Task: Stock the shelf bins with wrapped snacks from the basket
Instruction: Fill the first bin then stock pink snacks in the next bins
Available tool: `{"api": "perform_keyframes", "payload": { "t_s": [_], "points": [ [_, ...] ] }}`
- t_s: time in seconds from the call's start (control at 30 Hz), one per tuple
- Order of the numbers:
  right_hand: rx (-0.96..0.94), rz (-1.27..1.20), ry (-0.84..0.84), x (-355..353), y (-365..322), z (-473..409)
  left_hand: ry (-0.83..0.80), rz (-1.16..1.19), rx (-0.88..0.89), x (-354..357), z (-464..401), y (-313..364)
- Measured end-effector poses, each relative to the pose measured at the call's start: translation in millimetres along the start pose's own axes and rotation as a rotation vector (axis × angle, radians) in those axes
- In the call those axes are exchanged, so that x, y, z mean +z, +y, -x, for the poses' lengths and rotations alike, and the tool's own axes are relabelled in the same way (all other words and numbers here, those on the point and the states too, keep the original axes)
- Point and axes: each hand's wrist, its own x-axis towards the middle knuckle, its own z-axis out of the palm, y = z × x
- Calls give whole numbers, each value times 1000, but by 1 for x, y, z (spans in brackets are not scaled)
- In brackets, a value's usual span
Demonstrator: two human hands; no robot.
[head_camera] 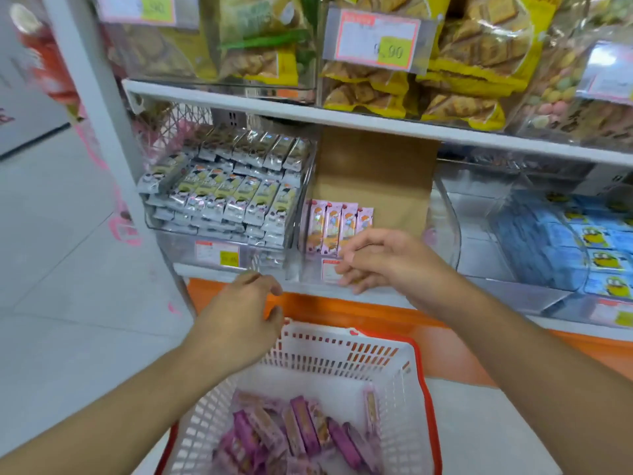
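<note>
**Pink bin barely started, basket still well filled**

Farthest left on the lower shelf (239, 279), a clear bin of silver-and-yellow snack bars (226, 197) looks close to full, stacked in several rows and layers; I cannot count them reliably. Below and in front of it, the left hand (239, 320) hovers over the basket's near-left rim, fingers loosely curled and holding nothing.

Next along is the clear middle bin (308, 265), which is where the stocking seems to be happening. Four pink wrapped snacks (337, 226) stand upright side by side at its left front, with a brown cardboard sheet (373, 180) behind them and most of the bin's width unfilled. The right hand (380, 258) sits just in front of those four, fingers relaxed and slightly bent, gripping nothing that I can see.

Under both hands, the white basket (342, 351) with red trim holds a loose pile of pink and purple wrapped snacks (301, 437), roughly a dozen or more; overlap prevents an exact count. Judging by that, the job is in its early part, with most stock still to move.

Far right, a bin of blue packets (561, 245) is partly filled.
</note>
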Motion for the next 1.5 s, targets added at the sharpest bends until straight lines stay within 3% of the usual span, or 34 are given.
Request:
{"api": "perform_keyframes", "payload": {
  "t_s": [0.1,0.23,0.33,0.43,0.73,1.0,1.1,1.17,1.27,1.37,1.5],
  "points": [
    [146,186,-146,45,45,-2,-146,-96,-189,21,9,-41],
    [313,382,-285,102,126,-12,-220,-184,-534,54,18,-89],
    [370,496,-368,141,181,-19,-311,-37,-749,90,30,-120],
    [395,523,-377,177,231,-27,-280,138,-788,122,38,-140],
    [430,572,-163,241,342,-26,-224,74,-854,131,33,-135],
    [667,168,-264,166,244,-22,-351,-34,-898,116,33,-122],
    [663,-16,-310,124,194,-16,-384,-250,-771,92,29,-100],
    [599,-114,-337,97,160,-11,-363,-252,-600,67,18,-76],
    [463,-177,-410,58,110,2,-357,151,-384,26,0,-21],
    [315,-197,-375,26,67,18,-307,698,-363,-2,-7,32],
    [190,-299,-324,-7,33,32,-234,865,-240,-18,-19,67]
  ]
}}
